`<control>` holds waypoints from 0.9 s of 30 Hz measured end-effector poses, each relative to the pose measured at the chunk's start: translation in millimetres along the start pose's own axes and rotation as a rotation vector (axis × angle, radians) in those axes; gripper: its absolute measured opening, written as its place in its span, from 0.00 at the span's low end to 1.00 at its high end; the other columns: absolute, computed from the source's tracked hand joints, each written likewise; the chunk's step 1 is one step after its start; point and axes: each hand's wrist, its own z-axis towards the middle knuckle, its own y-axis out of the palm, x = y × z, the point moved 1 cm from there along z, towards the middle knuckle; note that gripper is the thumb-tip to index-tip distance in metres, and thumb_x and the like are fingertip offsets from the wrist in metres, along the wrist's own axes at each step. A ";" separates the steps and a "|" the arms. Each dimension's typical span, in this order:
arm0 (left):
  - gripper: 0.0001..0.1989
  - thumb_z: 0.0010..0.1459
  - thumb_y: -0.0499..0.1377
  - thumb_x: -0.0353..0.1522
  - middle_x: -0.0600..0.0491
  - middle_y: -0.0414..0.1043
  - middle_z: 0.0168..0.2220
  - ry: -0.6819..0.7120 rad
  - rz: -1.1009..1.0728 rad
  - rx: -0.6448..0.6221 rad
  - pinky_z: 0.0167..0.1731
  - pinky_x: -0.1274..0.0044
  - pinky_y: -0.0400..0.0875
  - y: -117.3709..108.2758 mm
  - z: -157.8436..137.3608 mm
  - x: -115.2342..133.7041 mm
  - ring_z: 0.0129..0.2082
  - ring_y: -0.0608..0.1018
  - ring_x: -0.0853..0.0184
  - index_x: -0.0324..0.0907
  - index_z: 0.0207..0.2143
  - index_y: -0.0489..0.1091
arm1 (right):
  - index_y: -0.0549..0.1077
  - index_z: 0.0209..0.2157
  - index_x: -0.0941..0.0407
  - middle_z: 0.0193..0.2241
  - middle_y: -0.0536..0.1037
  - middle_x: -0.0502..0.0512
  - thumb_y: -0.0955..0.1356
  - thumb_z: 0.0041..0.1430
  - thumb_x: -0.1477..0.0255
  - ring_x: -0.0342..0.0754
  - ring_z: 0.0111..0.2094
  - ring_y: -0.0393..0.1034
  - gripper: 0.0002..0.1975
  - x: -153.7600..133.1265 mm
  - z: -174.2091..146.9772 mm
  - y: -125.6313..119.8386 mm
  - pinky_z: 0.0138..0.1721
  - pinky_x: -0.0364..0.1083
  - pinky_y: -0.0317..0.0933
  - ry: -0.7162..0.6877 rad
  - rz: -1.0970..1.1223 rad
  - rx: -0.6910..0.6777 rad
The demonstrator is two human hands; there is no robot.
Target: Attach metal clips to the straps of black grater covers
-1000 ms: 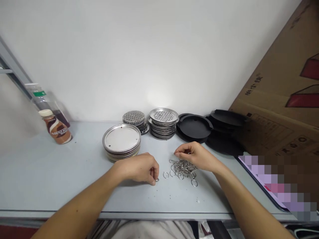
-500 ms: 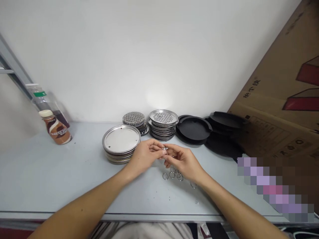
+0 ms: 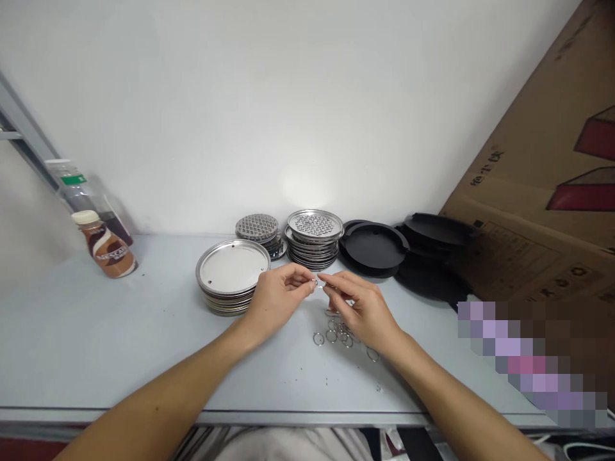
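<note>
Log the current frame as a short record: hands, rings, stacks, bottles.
Left hand: pinches a small metal piece
Right hand: fingertips close to that piece; contact unclear
Rings: loose on the table, some hidden behind the right hand
Metal plates: one stack
Perforated discs: two stacks, farther back
Black trays: right of the discs
Bottles: two, at far left

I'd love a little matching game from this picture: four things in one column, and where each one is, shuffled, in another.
1. brown bottle
2. loose rings
3. smooth metal plates
4. cardboard box

A. stacked beside the left hand
B. at the far right
C. lying by the right hand
D. at the far left

Pairs: 1-D, 2-C, 3-A, 4-B
</note>
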 end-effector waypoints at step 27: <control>0.08 0.64 0.57 0.29 0.53 0.80 0.38 0.402 0.341 -0.174 0.42 0.77 0.70 3.0 -5.9 -1.0 0.38 0.78 0.67 0.41 0.37 0.77 | 0.75 0.50 0.56 0.39 0.81 0.60 0.64 0.65 0.80 0.49 0.38 0.78 0.15 2.5 -6.3 4.6 0.40 0.46 0.73 -0.326 -0.272 0.269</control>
